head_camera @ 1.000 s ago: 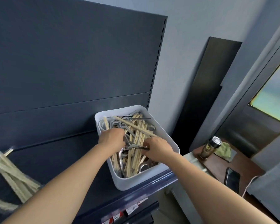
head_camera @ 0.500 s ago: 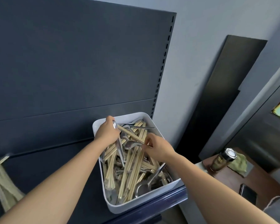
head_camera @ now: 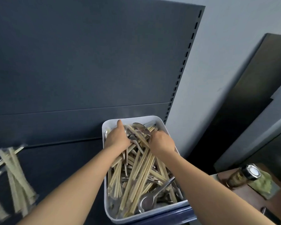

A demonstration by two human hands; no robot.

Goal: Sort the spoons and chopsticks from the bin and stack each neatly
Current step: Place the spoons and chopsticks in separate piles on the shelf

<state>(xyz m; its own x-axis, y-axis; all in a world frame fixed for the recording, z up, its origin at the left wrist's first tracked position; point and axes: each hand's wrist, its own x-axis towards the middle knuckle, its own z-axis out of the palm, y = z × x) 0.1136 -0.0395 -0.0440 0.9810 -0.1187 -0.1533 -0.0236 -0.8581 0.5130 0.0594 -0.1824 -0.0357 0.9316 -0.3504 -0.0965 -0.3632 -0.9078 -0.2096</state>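
While buried in the white rectangular plastic bin (head_camera: 105,184), left hand (head_camera: 117,139) and right hand (head_camera: 162,143) were curled among pale wooden chopsticks (head_camera: 137,175); holds couldn't be told tbh.

On my feed the person shows only as two arms. The left hand (head_camera: 116,139) and the right hand (head_camera: 162,143) are both bare, their knuckles showing as soft ridges. The left forearm (head_camera: 81,181) and the right forearm (head_camera: 198,181) are bare too, uncovered from the wrist down to where the lower edge of the frame cuts them off. They look smooth and slim at the wrists, and the wide lens swells them broad near the bottom. Slight blur softens the fingers.
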